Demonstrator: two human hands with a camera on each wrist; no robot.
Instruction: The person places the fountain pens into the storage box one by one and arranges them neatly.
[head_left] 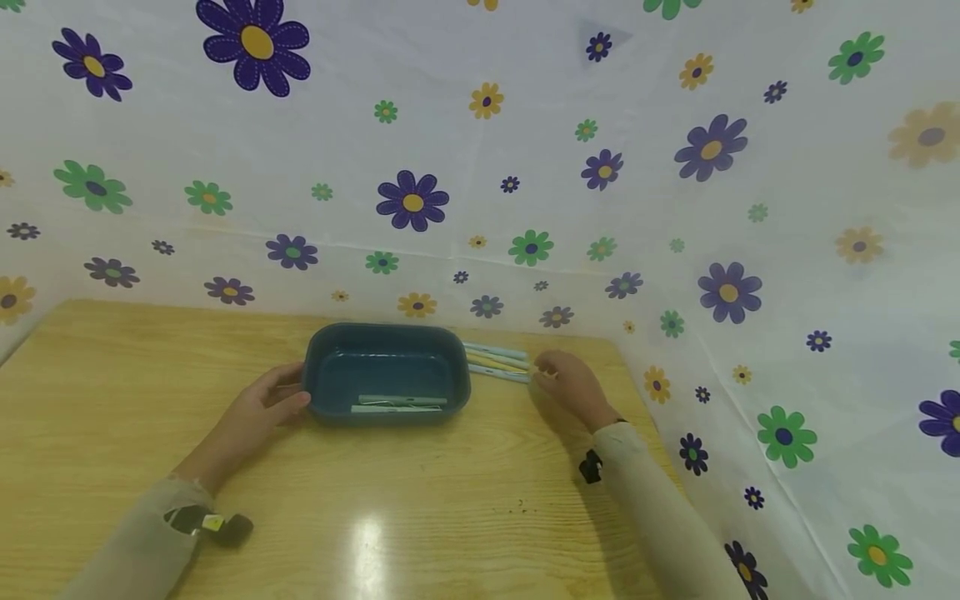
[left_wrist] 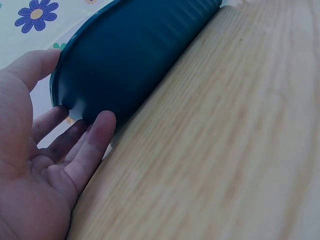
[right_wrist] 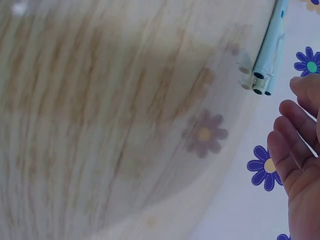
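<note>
Tray (head_left: pixel 390 375) at the far edge of the tabletop (head_left: pixel 420 500), pens at its right end.
Left hand (head_left: pixel 258 406), fingers spread, touches the tray's left end; two inner pens (head_left: pixel 402 401) lie along its near wall. Right hand (head_left: pixel 573 387), fingers slightly bent, is just beside the outer pens (head_left: pixel 497 362), towards the tabletop's far right corner.

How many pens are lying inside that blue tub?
2: one pen lies along the near side of the tub, and the second pen just behind it, roughly parallel. Any pen beneath them would be hidden.
</note>
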